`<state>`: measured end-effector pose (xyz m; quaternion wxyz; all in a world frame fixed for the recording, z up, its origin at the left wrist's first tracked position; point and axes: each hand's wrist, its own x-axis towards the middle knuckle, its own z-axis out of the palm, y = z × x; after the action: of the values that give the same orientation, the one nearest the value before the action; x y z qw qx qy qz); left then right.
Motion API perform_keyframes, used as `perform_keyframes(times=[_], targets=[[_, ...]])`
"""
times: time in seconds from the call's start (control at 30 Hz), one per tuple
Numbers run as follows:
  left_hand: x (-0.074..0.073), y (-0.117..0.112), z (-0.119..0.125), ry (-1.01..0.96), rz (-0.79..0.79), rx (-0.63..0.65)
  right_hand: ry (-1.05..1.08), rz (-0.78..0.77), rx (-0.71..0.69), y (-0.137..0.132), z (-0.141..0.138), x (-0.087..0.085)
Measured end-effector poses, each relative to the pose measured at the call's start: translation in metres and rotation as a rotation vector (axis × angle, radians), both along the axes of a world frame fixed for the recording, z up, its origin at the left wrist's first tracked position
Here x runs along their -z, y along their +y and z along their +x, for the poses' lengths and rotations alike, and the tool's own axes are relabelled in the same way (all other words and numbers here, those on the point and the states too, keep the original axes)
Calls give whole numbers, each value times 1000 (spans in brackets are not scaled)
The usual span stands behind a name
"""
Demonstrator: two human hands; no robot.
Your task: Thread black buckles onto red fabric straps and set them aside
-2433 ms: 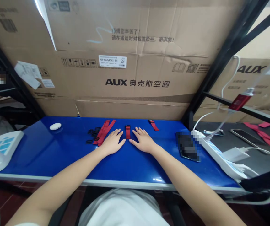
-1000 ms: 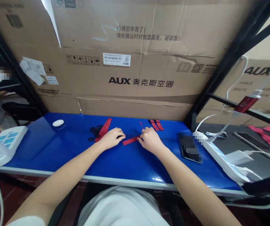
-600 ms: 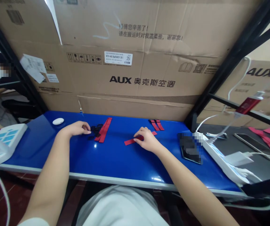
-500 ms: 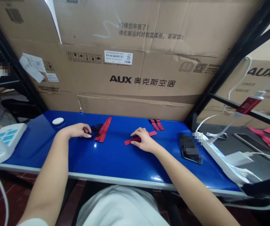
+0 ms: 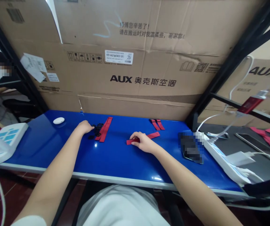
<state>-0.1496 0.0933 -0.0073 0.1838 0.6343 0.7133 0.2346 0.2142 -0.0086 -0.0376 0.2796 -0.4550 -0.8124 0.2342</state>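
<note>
My left hand (image 5: 85,127) is at the left edge of a small pile of black plastic buckles (image 5: 99,127), fingers drawn together at the tips on a small black piece. Most of its fingers are hidden behind the back of the hand. Right beside the pile, red fabric straps (image 5: 105,129) lie slanted on the blue table (image 5: 116,160). My right hand (image 5: 142,142) is closed on another red strap (image 5: 154,135), its thumb and fingers pinching near the left end while the rest lies along the table.
Two red straps with black fittings (image 5: 158,124) lie at the back. A phone (image 5: 190,147) and a white power strip (image 5: 219,157) are to the right. A white round object (image 5: 59,120) sits at the left. A cardboard box (image 5: 125,69) walls the back; a person (image 5: 5,69) sits beyond the frame.
My left hand has moved forward and turned, its fingers closing at the buckles. My right hand has closed on the red strap, which has shifted slightly right.
</note>
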Motion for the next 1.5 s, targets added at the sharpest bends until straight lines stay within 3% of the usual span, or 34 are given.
perform_keyframes(times=[0.17,0.23,0.3,0.37,0.47,0.6,0.73,1.07,1.37,1.5], targets=[[-4,-8,10,73,35,-105,147,-49,-23,2,-1,-2],[-6,-15,23,-62,146,-79,220,-113,-5,3,-2,-3],[-11,-24,42,-395,200,57,315,-186,-3,4,-2,-3],[-15,-36,64,-780,104,284,411,-265,-23,5,-2,-4],[-17,-54,95,-1022,-81,511,494,-364,-52,3,-3,-8],[-11,-71,122,-963,-226,667,528,-401,-69,-1,-3,-13],[-2,-77,136,-905,-218,744,513,-413,-84,-2,-2,-14],[10,-79,147,-868,-218,785,510,-398,-154,-5,0,-19],[16,-85,162,-1085,-243,609,684,-275,-138,-2,-10,-11],[14,-84,163,-958,-236,699,457,-122,-102,0,-12,-6]])
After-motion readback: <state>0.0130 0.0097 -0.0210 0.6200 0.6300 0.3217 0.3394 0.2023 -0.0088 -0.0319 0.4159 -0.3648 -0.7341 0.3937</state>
